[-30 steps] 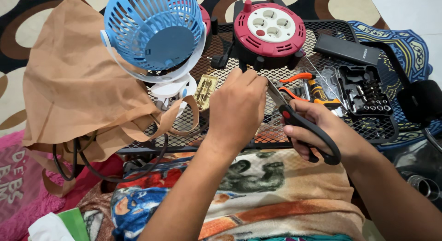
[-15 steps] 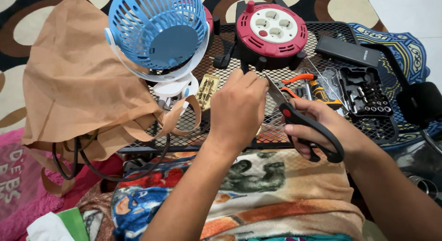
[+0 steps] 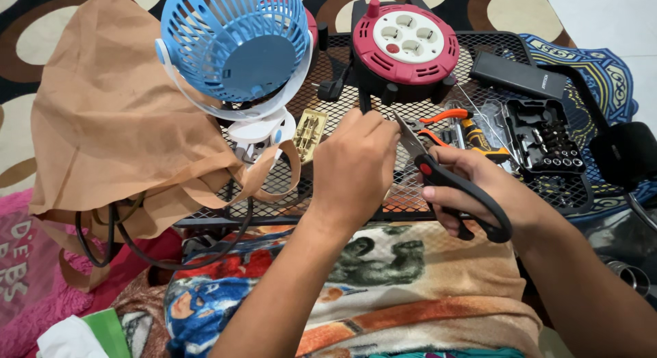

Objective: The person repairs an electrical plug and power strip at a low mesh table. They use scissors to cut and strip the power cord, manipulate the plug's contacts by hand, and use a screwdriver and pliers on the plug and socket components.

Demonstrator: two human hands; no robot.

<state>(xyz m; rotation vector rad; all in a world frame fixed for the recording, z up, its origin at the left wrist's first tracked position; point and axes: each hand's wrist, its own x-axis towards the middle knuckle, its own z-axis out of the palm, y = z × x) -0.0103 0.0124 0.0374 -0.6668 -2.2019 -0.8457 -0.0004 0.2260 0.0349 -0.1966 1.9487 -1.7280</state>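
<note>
Right hand (image 3: 479, 194) fingers grip black scissors (image 3: 445, 176), blades at left hand (image 3: 356, 170) fingertips, pinched together; what they pinch I can't see. Risk: nicked finger.

A cable reel (image 3: 406, 43) sits on a mesh table (image 3: 274, 187). Left of it a fan (image 3: 236, 46); right, a bit case (image 3: 547, 142); before it, scissors (image 3: 452, 183).
</note>
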